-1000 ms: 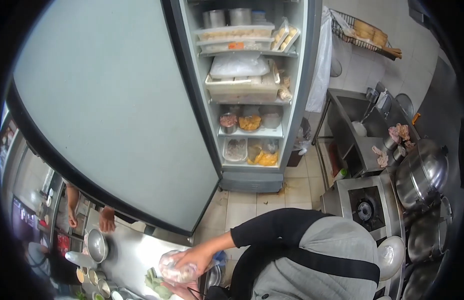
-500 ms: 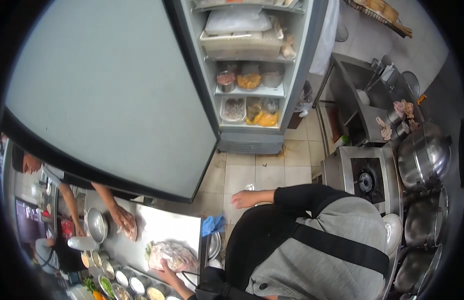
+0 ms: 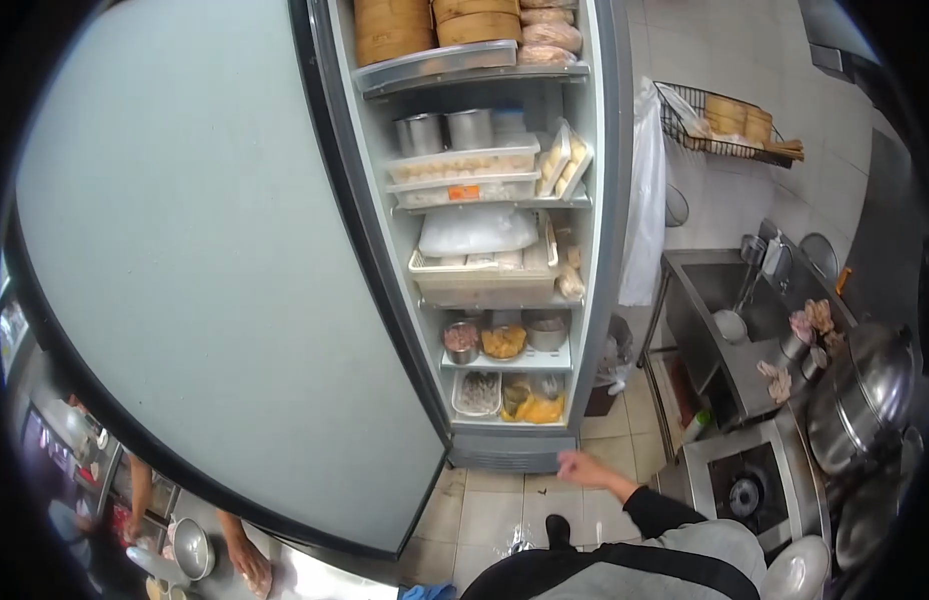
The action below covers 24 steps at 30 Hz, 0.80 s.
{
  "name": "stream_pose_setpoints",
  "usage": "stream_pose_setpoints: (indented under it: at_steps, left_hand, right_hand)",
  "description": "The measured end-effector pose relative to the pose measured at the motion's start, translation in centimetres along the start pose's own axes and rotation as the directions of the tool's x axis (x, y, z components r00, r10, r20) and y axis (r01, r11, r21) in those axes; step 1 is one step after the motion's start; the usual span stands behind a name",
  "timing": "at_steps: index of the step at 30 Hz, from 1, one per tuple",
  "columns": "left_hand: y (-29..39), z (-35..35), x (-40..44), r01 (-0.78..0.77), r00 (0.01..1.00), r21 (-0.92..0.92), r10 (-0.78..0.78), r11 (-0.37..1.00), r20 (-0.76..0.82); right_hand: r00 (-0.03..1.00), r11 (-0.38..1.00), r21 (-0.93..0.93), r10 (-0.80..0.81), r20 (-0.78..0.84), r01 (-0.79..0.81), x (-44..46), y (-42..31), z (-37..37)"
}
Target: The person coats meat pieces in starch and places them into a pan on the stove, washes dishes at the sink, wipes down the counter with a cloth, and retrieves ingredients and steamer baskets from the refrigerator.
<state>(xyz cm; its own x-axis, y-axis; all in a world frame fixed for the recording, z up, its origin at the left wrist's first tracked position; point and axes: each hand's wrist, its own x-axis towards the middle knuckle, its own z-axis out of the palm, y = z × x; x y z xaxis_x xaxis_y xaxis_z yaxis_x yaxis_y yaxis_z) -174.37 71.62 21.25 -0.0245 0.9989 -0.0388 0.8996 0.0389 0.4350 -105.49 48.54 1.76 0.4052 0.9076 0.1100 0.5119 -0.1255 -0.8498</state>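
Note:
My right hand (image 3: 589,470) is low in front of me, with its fingers loosely curled and nothing visible in them. It is nearest to the base of an upright fridge (image 3: 509,452), which stands open and is not touched. Inside are bamboo steamers (image 3: 394,30), plastic trays of food (image 3: 464,165), a white basket (image 3: 484,290) under a clear bag (image 3: 479,230), and metal bowls of food (image 3: 502,342). The wide fridge door (image 3: 214,250) swings out to the left. My left hand is out of view.
A co-worker's hand (image 3: 252,568) rests on the steel worktop (image 3: 294,575) beside a metal bowl (image 3: 192,548). To the right are a sink (image 3: 724,295), a gas burner (image 3: 744,492) and a large steel pot (image 3: 864,400). A wire basket (image 3: 729,130) of steamers hangs on the wall.
My view has tilted up, showing the upper fridge shelves. My left hand and the bagged food it touched on the worktop have left the view. My right hand is closer to the fridge.

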Motion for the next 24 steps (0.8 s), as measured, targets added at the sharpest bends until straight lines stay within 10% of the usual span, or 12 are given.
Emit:
stream_pose_setpoints:
  at_steps: [3, 6, 7, 12, 14, 16, 18, 24]
  left_hand:
    - [7.9, -1.5, 0.4, -0.252, 0.959, -0.283, 0.277, 0.926, 0.055]
    - [29.0, -4.0, -3.4, -0.847, 0.506, -0.191, 0.641, 0.497, -0.577]
    - [31.0, -2.7, -2.3, -0.705, 0.708, -0.533, 0.506, 0.468, -0.492]
    - [51.8, -5.3, -1.3, -0.511, 0.461, -0.859, 0.842, -0.007, -0.281]
    - [60.9, -7.2, -1.4, -0.244, 0.321, -0.966, 0.934, -0.082, -0.161]
    - [69.7, -9.1, -0.6, 0.03, 0.307, -0.999, 0.952, 0.015, 0.023]
    - [78.1, -10.1, 0.3, -0.022, 0.285, -0.999, 0.958, -0.036, -0.041]
    - [92.5, -12.2, 5.0, 0.203, 0.373, -0.914, 0.891, -0.35, -0.259]
  right_hand:
    - [0.983, 0.993, -0.115, -0.029, -0.184, 0.008, 9.0, -12.7, -15.1]
    - [0.826, 0.932, -0.065, -0.348, -0.444, 0.358, 16.2, -26.0, -27.2]
    - [0.77, 0.887, -0.099, -0.443, -0.459, 0.451, 17.7, -31.2, -30.2]
    - [0.4, 0.553, -0.306, -0.804, -0.441, 0.775, 30.3, -46.6, -42.9]
    - [0.299, 0.567, -0.583, -0.816, -0.495, 0.582, 32.8, -51.7, -46.2]
    - [0.331, 0.654, -0.646, -0.756, -0.564, 0.392, 35.7, -54.8, -49.3]
    - [0.76, 0.847, -0.489, -0.454, -0.465, 0.207, 36.4, -57.5, -51.0]
    - [0.775, 0.803, -0.405, -0.565, -0.283, 0.437, 36.4, -56.2, -51.2]
